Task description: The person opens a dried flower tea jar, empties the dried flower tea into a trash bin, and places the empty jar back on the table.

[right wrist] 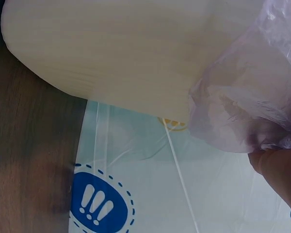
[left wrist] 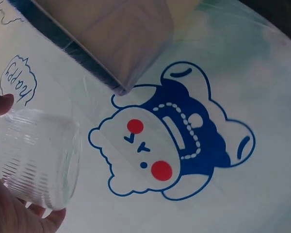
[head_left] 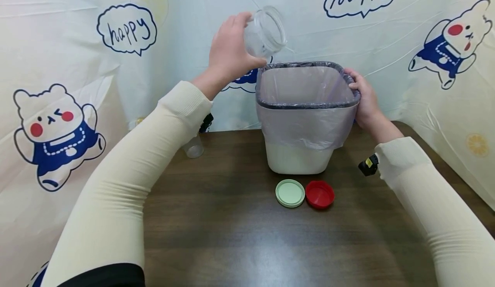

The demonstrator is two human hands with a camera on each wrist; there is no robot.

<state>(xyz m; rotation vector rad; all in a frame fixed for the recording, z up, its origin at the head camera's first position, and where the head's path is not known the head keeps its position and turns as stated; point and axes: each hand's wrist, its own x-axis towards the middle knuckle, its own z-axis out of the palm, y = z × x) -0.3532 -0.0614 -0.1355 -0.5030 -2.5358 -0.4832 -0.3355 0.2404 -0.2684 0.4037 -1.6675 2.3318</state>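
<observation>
My left hand (head_left: 230, 48) grips a clear glass jar (head_left: 263, 32), lidless and tipped on its side with the mouth facing right, above the left rim of a trash can. In the left wrist view the ribbed jar (left wrist: 36, 158) looks see-through with nothing inside. The cream trash can (head_left: 297, 160) stands upright on the table, lined with a thin translucent purple bag (head_left: 305, 126) folded over its dark rim. My right hand (head_left: 365, 98) holds the can's right rim, fingers over the edge. In the right wrist view, the bag (right wrist: 247, 102) hides part of that hand.
A light green lid (head_left: 290, 193) and a red lid (head_left: 319, 195) lie side by side on the brown table (head_left: 232, 235) before the can. Behind my left forearm stands a small clear container (head_left: 194, 147), partly hidden. A printed curtain (head_left: 185, 29) hangs at the back and sides.
</observation>
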